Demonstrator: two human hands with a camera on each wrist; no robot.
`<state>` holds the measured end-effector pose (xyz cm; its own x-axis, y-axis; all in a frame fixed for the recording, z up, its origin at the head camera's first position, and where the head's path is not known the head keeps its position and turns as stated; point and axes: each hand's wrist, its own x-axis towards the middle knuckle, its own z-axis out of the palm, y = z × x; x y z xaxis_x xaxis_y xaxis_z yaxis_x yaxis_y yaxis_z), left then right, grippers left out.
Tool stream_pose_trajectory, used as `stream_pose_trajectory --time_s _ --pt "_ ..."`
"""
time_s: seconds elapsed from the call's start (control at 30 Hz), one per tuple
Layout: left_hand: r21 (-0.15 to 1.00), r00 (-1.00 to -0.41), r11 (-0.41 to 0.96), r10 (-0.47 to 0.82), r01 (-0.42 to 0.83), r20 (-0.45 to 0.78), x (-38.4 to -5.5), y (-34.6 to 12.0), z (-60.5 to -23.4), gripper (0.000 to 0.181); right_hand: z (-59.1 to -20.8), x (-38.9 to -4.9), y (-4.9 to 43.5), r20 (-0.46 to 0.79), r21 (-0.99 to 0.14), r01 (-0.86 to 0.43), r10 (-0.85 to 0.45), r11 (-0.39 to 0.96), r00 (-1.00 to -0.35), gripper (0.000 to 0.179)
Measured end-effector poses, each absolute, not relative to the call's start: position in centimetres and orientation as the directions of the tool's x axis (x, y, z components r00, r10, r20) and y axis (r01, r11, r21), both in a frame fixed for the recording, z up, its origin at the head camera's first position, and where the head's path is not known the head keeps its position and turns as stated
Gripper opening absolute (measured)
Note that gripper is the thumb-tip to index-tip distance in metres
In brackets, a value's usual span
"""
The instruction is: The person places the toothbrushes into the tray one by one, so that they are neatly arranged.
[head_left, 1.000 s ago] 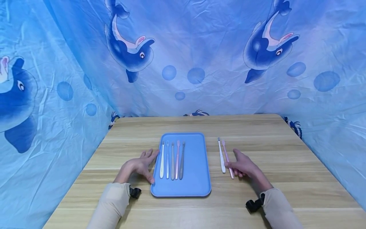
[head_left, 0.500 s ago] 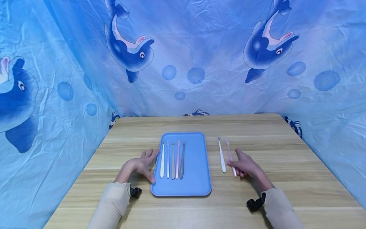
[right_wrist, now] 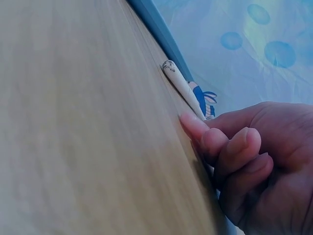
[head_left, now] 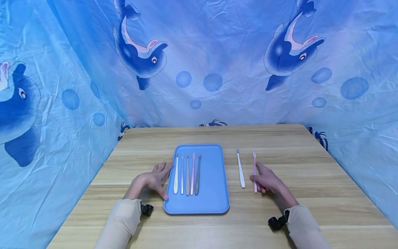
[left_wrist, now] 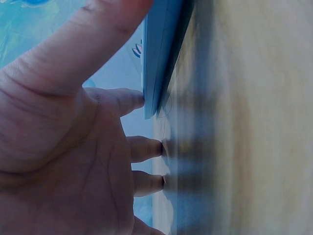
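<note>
A blue tray [head_left: 212, 204] lies on the table with several toothbrushes side by side in its left half: cream [head_left: 176, 180], pale blue [head_left: 182, 180], brown-grey [head_left: 188, 181], pink [head_left: 192, 180] and dark grey [head_left: 197, 180]. My left hand [head_left: 152, 180] is spread at the tray's left side, thumb and a finger touching its rim; the wrist view shows straight fingers. Right of the tray lies a white toothbrush [head_left: 241, 174]. Beside it my right hand [head_left: 265, 178] pinches a second pink toothbrush [head_left: 254, 167] near its handle, the bristle head pointing away.
The wooden table [head_left: 280, 138] reaches back to a blue curtain [head_left: 192, 52] printed with dolphins. In the right wrist view, the white toothbrush [right_wrist: 182, 88] lies between my right hand and the tray's edge [right_wrist: 159, 34].
My right hand has shifted slightly right, and the pink toothbrush has moved away from the white one, turning from slanted to nearly straight. My left hand and the tray stay still.
</note>
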<state>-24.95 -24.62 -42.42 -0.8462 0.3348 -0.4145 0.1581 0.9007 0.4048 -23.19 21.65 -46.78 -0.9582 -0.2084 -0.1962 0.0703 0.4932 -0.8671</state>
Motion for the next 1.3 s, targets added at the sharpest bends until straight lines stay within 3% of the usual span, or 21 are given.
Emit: stream_pose_trajectory --time_s 1.3 --pt "0.399 -0.848 0.900 0.343 0.174 -0.404 -24.8 -24.5 -42.2 0.145 -45.4 -23.3 21.6 -0.143 -0.959 0.063 -0.279 0.277 -0.950 0.079"
